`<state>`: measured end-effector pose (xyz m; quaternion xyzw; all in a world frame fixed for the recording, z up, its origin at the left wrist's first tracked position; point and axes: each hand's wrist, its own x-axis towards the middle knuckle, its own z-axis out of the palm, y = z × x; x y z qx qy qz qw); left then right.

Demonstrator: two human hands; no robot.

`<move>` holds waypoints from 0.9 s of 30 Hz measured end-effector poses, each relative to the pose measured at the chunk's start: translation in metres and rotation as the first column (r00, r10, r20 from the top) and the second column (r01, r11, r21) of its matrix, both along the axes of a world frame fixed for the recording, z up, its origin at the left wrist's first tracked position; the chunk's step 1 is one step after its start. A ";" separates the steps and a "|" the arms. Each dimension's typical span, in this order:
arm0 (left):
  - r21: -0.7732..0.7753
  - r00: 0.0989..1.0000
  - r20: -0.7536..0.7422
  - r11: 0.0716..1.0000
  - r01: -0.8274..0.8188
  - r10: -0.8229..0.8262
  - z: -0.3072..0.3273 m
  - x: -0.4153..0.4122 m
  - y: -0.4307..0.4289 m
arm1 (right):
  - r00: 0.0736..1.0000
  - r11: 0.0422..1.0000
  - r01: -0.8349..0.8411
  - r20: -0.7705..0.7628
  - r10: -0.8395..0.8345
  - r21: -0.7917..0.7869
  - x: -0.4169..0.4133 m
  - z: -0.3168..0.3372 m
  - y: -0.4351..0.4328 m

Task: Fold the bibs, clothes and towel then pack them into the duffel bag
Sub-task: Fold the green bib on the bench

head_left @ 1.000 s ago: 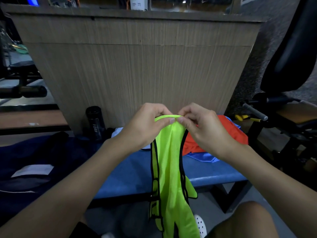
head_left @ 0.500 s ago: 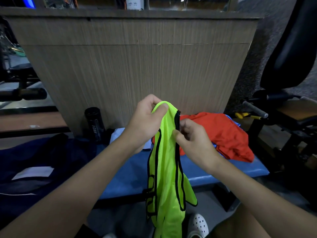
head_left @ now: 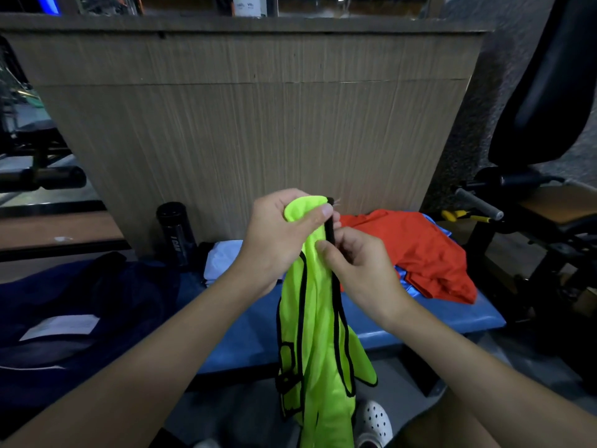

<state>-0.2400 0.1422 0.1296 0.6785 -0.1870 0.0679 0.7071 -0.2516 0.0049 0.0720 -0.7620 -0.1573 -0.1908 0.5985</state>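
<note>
A neon yellow-green bib (head_left: 318, 321) with black trim hangs in front of me over the blue bench (head_left: 245, 337). My left hand (head_left: 277, 240) grips its top end, thumb pressed across the fabric. Just below and to the right, my right hand (head_left: 358, 270) pinches the black-trimmed edge. An orange garment (head_left: 420, 253) lies crumpled on the bench at the right, over a blue cloth (head_left: 407, 277). A white folded cloth (head_left: 223, 257) lies behind my left wrist. The dark navy duffel bag (head_left: 80, 315) sits open at the left.
A black bottle (head_left: 177, 236) stands by the wooden panel (head_left: 258, 130) behind the bench. Gym equipment with a black seat (head_left: 546, 92) and a grey handle (head_left: 479, 203) crowds the right. My white perforated shoe (head_left: 374, 421) shows on the floor below the bib.
My hands were pinching the bib's top together; the right hand has slid down along the black trim while the left keeps the top, raised slightly. The view has shifted, showing more of the orange garment.
</note>
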 end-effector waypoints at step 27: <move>0.790 0.959 0.179 0.614 -0.005 -0.222 -0.013 0.010 0.021 | 0.978 0.974 -0.175 -0.141 0.155 -0.147 -0.005 -0.010 -0.031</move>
